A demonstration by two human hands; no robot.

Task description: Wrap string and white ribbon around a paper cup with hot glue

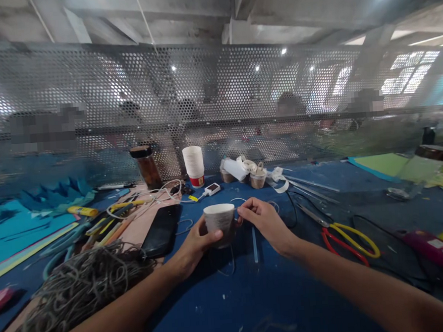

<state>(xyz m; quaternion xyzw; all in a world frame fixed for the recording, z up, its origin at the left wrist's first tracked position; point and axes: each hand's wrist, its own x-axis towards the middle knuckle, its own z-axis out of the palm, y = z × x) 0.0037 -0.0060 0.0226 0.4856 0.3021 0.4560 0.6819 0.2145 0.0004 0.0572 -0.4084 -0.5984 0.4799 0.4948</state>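
My left hand (194,243) is wrapped round a white paper cup (220,221), holding it upright just above the blue table (231,307). My right hand (265,221) pinches at the cup's right rim, fingers closed on something thin that I cannot make out, perhaps a thread. A thin clear strip (255,244) lies on the table below the right hand.
A black phone (161,230) lies left of the cup, and a tangle of grey cord (74,292) sits at the near left. Red and yellow scissors (344,238) lie to the right. A stack of paper cups (193,165), a brown jar (145,166) and tape rolls stand before a perforated metal screen (217,100).
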